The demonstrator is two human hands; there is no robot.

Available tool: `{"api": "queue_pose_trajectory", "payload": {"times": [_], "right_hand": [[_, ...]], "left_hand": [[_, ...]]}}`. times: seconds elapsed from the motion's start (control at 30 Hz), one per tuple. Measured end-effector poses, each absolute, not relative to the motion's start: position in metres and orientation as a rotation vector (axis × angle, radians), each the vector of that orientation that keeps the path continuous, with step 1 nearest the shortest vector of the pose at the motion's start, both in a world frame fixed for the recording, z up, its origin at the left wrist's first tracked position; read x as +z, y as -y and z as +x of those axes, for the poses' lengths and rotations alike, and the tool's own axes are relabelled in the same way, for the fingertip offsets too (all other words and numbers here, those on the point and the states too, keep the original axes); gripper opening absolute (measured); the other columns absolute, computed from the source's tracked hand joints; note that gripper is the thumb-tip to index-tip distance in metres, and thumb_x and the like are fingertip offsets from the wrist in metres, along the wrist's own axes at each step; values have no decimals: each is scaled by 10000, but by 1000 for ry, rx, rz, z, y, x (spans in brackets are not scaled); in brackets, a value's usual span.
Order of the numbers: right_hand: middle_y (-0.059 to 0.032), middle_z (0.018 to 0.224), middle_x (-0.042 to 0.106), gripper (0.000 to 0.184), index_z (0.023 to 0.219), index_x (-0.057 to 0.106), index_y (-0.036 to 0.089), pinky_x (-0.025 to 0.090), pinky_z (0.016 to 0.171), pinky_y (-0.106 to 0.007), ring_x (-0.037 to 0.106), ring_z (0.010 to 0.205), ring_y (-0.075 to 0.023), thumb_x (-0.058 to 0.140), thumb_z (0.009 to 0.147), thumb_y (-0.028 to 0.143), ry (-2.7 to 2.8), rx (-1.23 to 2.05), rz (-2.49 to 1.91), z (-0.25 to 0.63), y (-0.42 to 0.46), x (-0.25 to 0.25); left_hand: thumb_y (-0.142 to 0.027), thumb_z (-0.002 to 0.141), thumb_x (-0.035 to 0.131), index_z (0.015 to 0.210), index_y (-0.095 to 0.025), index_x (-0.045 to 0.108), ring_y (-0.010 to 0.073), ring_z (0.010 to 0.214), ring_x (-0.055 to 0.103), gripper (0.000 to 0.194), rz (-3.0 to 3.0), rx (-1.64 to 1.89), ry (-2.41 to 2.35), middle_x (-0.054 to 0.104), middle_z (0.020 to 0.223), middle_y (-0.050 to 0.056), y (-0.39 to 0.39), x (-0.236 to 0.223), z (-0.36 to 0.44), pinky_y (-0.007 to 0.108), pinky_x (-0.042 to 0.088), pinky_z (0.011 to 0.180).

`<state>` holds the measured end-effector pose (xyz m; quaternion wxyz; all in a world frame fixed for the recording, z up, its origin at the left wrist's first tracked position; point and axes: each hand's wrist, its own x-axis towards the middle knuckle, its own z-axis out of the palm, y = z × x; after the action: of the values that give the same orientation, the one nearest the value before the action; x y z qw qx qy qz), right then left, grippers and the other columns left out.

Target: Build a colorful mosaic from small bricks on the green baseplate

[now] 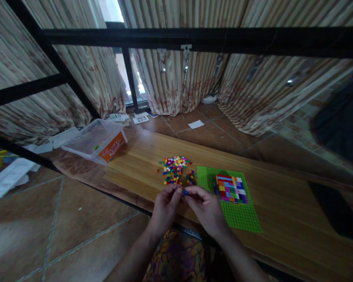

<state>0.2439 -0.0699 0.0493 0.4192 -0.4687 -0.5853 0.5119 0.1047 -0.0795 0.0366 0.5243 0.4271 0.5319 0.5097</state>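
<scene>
My left hand (166,203) and my right hand (206,207) meet above the front edge of the wooden board, fingertips pinched close together. Between them shows a small blue toy brick (185,192), gripped by both hands and partly covered by the fingers. Just beyond my hands lies a heap of small multicoloured toy bricks (173,170), with a smaller cluster of bricks (191,177) beside it. To the right of my right hand, a green baseplate (241,217) carries a low block built of coloured bricks (231,188).
A clear plastic bin (86,143) with an orange label stands at the board's left end. One orange brick (156,171) lies apart on the wooden board (135,156). A dark flat object (337,209) rests at far right. Black metal bars (170,38) cross in front of the curtains.
</scene>
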Motion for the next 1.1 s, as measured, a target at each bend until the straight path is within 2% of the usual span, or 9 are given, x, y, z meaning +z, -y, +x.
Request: {"api": "queue_pose_trajectory", "payload": {"times": [0.23, 0.37, 0.57, 0.67, 0.73, 0.8, 0.93, 1.1], "right_hand": [[-20, 803, 734, 204, 861, 728, 220, 548, 692, -309, 671, 722, -183, 721, 731, 377, 1219, 1434, -1202, 242, 70, 46], [-11, 715, 721, 190, 795, 744, 218, 532, 631, -296, 645, 646, -169, 760, 687, 374, 1068, 1474, -1206, 239, 69, 37], [-2, 702, 703, 213, 786, 739, 209, 522, 612, -288, 625, 609, -141, 801, 642, 354, 786, 1623, -1087, 238, 64, 35], [7, 701, 682, 246, 792, 733, 207, 524, 608, -278, 606, 604, -122, 815, 620, 362, 698, 1587, -1102, 240, 60, 38], [10, 692, 670, 275, 801, 731, 204, 513, 586, -261, 591, 588, -110, 821, 606, 375, 684, 1551, -1150, 242, 60, 38], [10, 695, 665, 292, 809, 730, 203, 505, 572, -253, 586, 580, -106, 821, 603, 389, 687, 1526, -1192, 244, 61, 36], [12, 672, 649, 286, 817, 728, 204, 492, 567, -250, 575, 585, -107, 806, 626, 401, 708, 1504, -1207, 248, 69, 30], [11, 649, 635, 288, 822, 735, 204, 457, 542, -234, 550, 583, -106, 804, 635, 411, 720, 1484, -1228, 253, 72, 25]], "left_hand": [[-428, 746, 654, 779, -188, 632, 98, 587, 508, 243, 882, 1231, -1263, 592, 659, -4, 84, 35, 117, 216, 420, 549], [-442, 742, 656, 742, -179, 625, 100, 565, 517, 265, 827, 1231, -1247, 589, 616, -2, 86, 38, 119, 223, 434, 546], [-434, 773, 624, 775, -173, 610, 113, 565, 560, 261, 834, 1212, -1217, 611, 634, 1, 77, 34, 116, 242, 461, 572], [-373, 803, 584, 794, -192, 625, 130, 616, 580, 186, 1108, 1204, -1397, 629, 682, 8, 60, 31, 114, 256, 466, 611], [-286, 821, 549, 808, -201, 649, 141, 712, 597, 132, 1430, 1117, -1593, 656, 771, 29, 46, 29, 112, 264, 462, 695], [-238, 849, 491, 812, -200, 658, 150, 762, 594, 175, 1716, 952, -1711, 656, 825, 52, 35, 28, 112, 272, 449, 734], [-190, 869, 432, 881, -188, 665, 143, 718, 576, 234, 1988, 685, -1807, 635, 860, 69, 27, 24, 114, 259, 438, 685], [-185, 868, 469, 853, -196, 673, 131, 773, 584, 205, 2009, 802, -1792, 635, 893, 54, 34, 23, 109, 236, 448, 719]]}}
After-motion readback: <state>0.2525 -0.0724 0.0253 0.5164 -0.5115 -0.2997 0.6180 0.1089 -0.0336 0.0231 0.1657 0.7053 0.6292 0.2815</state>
